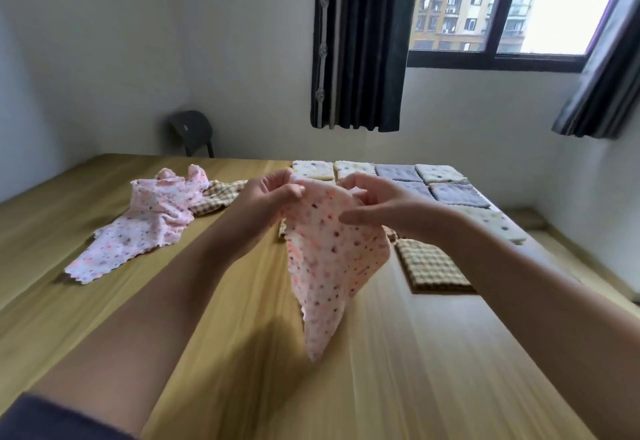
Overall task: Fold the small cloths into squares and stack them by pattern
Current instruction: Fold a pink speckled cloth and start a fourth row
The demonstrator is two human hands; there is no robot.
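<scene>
Head view. Centre of frame: the left hand [268,194] and right hand [377,204] are raised close together, each with fingers curled onto the upper edge of a pink cloth [332,266], which hangs down to a point over the tabletop [433,353]. Left of centre: a loose pink pile [152,218] (unfolded) lies touching a crumpled checked cloth [216,197]. Upper right of the tabletop: folded cream squares [313,169] and purple squares [457,194] lie in rows. Just right of the hanging cloth: a folded checked stack [431,266].
</scene>
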